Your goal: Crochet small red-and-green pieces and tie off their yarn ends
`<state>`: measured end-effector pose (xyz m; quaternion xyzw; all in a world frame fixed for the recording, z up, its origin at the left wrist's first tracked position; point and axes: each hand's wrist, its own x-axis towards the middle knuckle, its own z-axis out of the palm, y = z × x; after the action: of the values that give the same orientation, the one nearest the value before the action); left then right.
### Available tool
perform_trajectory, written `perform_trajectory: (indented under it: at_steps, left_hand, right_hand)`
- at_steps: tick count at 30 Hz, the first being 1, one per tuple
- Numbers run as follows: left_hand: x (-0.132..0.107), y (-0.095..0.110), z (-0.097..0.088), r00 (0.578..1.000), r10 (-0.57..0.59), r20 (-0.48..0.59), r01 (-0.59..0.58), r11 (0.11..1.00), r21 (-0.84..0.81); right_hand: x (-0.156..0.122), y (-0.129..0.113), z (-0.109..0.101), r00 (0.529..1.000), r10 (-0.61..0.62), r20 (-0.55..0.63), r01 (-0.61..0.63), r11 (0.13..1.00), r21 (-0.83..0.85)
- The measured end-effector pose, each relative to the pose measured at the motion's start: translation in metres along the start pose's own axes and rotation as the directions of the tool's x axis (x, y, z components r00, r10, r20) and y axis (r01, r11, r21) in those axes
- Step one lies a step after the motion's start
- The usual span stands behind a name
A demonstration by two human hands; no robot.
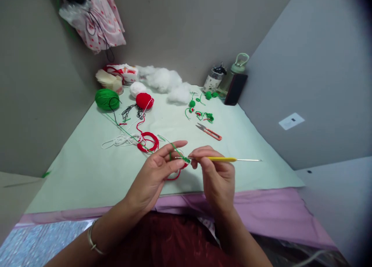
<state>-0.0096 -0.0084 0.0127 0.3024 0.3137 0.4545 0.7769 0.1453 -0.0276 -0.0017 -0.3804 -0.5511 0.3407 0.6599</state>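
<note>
Between thumb and fingers, my left hand (pixel 158 168) pinches a small crochet piece (pixel 186 161) in green and red yarn. Green yarn runs over its raised index finger toward the green yarn ball (pixel 107 99). My right hand (pixel 217 174) grips a crochet hook (pixel 222 159) by its yellow handle, pen-like. The hook's metal tip lies at the green edge of the piece; whether it passes through a stitch is too small to tell. A red strand (pixel 174 178) hangs below the piece. Just beyond my left hand lie a red yarn coil (pixel 148 142) and loose white yarn (pixel 122 140).
Orange-handled thread snips (pixel 209 131) lie beyond my right hand. Small green and red crochet pieces (pixel 200 114) are scattered behind them. White stuffing (pixel 164 80), a red yarn ball (pixel 144 100), a phone (pixel 236 89) and a bottle (pixel 238 65) stand toward the back wall.
</note>
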Motion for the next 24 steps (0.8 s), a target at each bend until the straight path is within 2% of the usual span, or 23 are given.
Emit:
perform_trajectory:
  at_steps: [3, 6, 10, 13, 15, 19, 21, 24]
  left_hand:
    - [-0.002, 0.000, 0.003, 1.000, -0.010, 0.015, 0.009, 0.999, 0.037]
    - [-0.002, 0.000, 0.001, 0.996, -0.065, 0.068, 0.065, 0.998, 0.003]
    - [0.001, 0.001, -0.006, 0.978, -0.124, 0.167, 0.142, 0.985, -0.101]
    - [0.001, 0.001, -0.008, 0.977, -0.111, 0.184, 0.130, 0.987, -0.098]
    - [0.000, 0.000, -0.007, 0.987, -0.075, 0.141, 0.078, 0.997, -0.012]
    - [-0.003, -0.004, -0.002, 0.997, 0.036, 0.066, -0.047, 0.986, 0.161]
    - [-0.004, -0.005, -0.001, 0.996, 0.064, 0.055, -0.073, 0.983, 0.167]
    - [-0.005, -0.005, -0.003, 0.996, 0.069, 0.059, -0.077, 0.987, 0.142]
  right_hand:
    - [-0.002, 0.003, 0.001, 1.000, 0.015, 0.013, -0.015, 1.000, -0.001]
    - [-0.003, 0.004, 0.000, 0.998, 0.055, 0.004, -0.055, 0.995, 0.089]
    - [0.001, 0.004, -0.004, 0.983, 0.185, -0.023, -0.173, 0.951, 0.255]
    - [0.005, 0.002, -0.005, 0.962, 0.271, 0.008, -0.259, 0.910, 0.325]
    - [0.004, 0.002, -0.004, 0.968, 0.251, 0.030, -0.248, 0.917, 0.312]
    - [-0.002, 0.002, -0.001, 0.994, 0.108, 0.028, -0.111, 0.984, 0.140]
    - [-0.005, 0.003, -0.001, 0.996, 0.083, 0.027, -0.085, 0.992, 0.089]
    - [-0.006, 0.004, -0.003, 0.995, 0.087, 0.049, -0.092, 0.990, 0.104]
